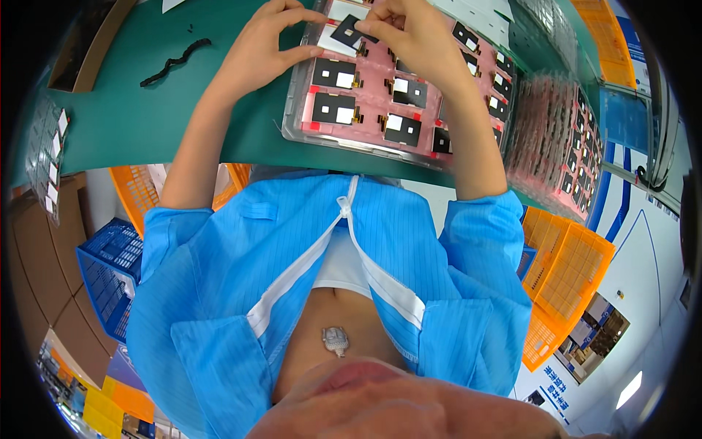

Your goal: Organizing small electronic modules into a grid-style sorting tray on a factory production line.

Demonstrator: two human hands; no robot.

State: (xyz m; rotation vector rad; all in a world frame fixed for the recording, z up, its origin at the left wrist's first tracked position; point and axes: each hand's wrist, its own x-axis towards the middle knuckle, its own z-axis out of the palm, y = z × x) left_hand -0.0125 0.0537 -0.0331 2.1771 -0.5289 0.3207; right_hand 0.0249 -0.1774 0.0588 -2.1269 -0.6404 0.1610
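A clear plastic tray (292, 121) with a pink lining lies on the table, holding several flat black rectangular parts (334, 108) with white patches and small gold-coloured tabs. My right hand (413, 36) pinches one black part (346, 31) by its right side and holds it tilted over the tray's upper left pocket. At the tray's left edge is my left hand (263, 47), its thumb and forefinger apart, fingertips near the white piece (333, 42) below the lifted part. Whether the left fingertips touch the tray I cannot tell.
A tall stack of similar loaded trays (552, 139) stands to the right. On the green table (248, 135) lie a black twisted strip (174, 63) and, at the far left, a cardboard box (91, 44). Orange crates (567, 271) and a blue crate (110, 271) stand below the table.
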